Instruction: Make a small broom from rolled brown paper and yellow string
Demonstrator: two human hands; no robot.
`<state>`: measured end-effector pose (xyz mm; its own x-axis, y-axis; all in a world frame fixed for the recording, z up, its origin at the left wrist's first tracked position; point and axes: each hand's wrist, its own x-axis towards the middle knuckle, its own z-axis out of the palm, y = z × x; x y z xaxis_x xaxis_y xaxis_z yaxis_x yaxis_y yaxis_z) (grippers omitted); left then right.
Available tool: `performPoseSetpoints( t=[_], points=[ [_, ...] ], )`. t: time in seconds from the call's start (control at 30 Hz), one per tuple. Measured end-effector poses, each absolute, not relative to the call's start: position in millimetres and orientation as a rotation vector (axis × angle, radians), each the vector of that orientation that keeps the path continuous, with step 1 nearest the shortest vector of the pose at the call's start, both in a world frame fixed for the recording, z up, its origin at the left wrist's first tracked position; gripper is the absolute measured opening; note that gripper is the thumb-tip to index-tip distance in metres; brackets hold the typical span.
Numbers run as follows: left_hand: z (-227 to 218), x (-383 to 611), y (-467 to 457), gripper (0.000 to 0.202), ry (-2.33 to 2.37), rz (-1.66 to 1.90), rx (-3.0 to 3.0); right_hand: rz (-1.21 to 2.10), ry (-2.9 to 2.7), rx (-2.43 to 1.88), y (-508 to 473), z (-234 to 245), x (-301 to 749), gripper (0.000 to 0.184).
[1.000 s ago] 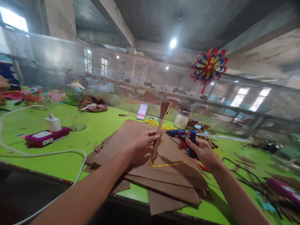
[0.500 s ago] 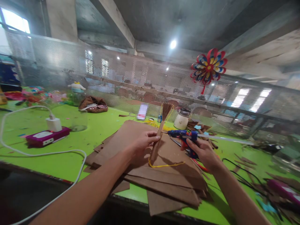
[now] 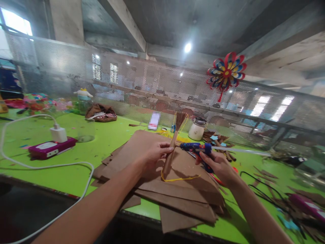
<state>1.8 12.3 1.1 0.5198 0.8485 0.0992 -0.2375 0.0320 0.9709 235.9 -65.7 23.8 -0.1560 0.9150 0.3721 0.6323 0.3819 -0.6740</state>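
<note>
My left hand (image 3: 158,152) is closed around a small brown paper broom (image 3: 170,159), its fringed end tilted up and away. Yellow string (image 3: 177,179) trails from the broom's lower end, and more loops beside its bristles. In my right hand (image 3: 220,166) is a blue glue gun (image 3: 196,147), a clear glue stick (image 3: 238,150) jutting from its back. The gun's nozzle points left at the broom's handle, close to my left fingertips; whether it touches I cannot tell. Beneath both hands lies a stack of brown paper sheets (image 3: 149,183).
Behind the stack stand a lidded jar (image 3: 197,128) and a phone (image 3: 154,121). Red-handled scissors (image 3: 217,180) lie beneath my right hand. A purple power strip (image 3: 52,148) with a white cable (image 3: 87,164) is at left; dark cords (image 3: 266,189) and paper scraps lie right.
My right hand has shifted the glue gun slightly left and down, its nozzle now lower along the broom's handle. My left hand and the broom stay in place.
</note>
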Motion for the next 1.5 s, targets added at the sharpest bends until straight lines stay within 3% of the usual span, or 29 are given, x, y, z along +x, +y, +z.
performPoseSetpoints(
  t=[1.5],
  points=[
    [9.2, -0.1, 11.5, 0.024, 0.467, 0.853, 1.105, 0.425, -1.975, -1.223, -70.2, 27.6, 234.6, 0.038]
  ],
)
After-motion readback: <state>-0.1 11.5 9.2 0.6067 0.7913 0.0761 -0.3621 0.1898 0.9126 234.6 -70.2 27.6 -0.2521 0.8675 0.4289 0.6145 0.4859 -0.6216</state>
